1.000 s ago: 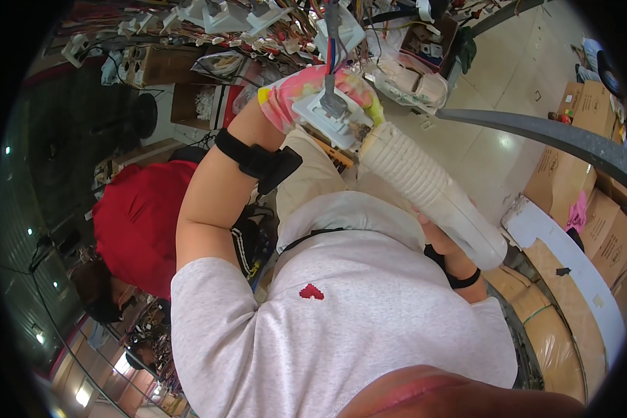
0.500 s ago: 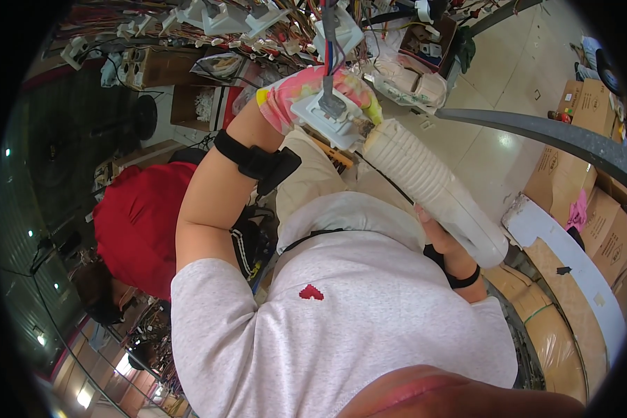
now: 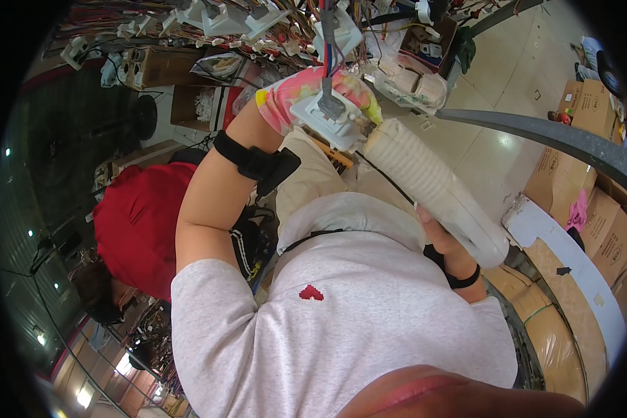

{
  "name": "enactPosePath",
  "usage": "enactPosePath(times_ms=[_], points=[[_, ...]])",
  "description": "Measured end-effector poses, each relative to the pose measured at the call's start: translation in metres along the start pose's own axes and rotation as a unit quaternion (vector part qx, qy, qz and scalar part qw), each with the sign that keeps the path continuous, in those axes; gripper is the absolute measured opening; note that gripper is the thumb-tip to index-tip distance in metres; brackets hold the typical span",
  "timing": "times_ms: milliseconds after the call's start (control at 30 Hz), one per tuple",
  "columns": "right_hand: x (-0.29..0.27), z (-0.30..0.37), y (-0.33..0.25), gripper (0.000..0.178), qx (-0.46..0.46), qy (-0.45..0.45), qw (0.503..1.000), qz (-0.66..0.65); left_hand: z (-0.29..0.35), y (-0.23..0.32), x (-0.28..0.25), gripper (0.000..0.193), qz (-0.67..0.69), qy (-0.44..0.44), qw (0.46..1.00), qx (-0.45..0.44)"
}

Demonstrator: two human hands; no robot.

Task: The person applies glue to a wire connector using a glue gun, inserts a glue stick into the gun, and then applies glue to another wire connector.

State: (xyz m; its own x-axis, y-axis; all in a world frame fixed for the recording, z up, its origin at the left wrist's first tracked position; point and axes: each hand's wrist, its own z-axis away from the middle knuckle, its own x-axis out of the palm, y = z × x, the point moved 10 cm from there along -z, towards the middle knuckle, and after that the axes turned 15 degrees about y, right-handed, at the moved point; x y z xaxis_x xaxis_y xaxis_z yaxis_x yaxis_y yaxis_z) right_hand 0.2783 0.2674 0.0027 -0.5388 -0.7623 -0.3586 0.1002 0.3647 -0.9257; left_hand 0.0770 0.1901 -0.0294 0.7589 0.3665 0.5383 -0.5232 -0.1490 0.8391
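Head: ribbed, cylindrical tool (image 3: 432, 184) beside square plastic plate (image 3: 341, 128)

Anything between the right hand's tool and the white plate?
Nothing visible: the brownish tip of the white, ribbed, tubular tool touches or nearly touches the right edge of the white plastic plate. The left hand, gloved in pink-and-yellow cloth, is behind the plate.

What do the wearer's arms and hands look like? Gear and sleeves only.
Left hand: pink glove with yellow-green patches and yellow cuff edge. Left forearm: black strap with boxy black module. Right hand: partly hidden, no glove on what shows. Right forearm: black band. Left sleeve: short, pale heathered grey.
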Motion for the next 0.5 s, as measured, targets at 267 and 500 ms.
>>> enactPosePath(times_ms=[267,500], points=[[-0.001,-0.003,0.000,0.033,-0.007,0.026,1.000,-0.010,-0.001,-0.010,-0.011,0.018,0.091,0.024,0.995,-0.041],[-0.005,-0.003,-0.009,0.036,-0.057,0.024,0.998,0.019,-0.002,-0.008,0.002,0.019,0.121,-0.028,0.992,-0.009]])
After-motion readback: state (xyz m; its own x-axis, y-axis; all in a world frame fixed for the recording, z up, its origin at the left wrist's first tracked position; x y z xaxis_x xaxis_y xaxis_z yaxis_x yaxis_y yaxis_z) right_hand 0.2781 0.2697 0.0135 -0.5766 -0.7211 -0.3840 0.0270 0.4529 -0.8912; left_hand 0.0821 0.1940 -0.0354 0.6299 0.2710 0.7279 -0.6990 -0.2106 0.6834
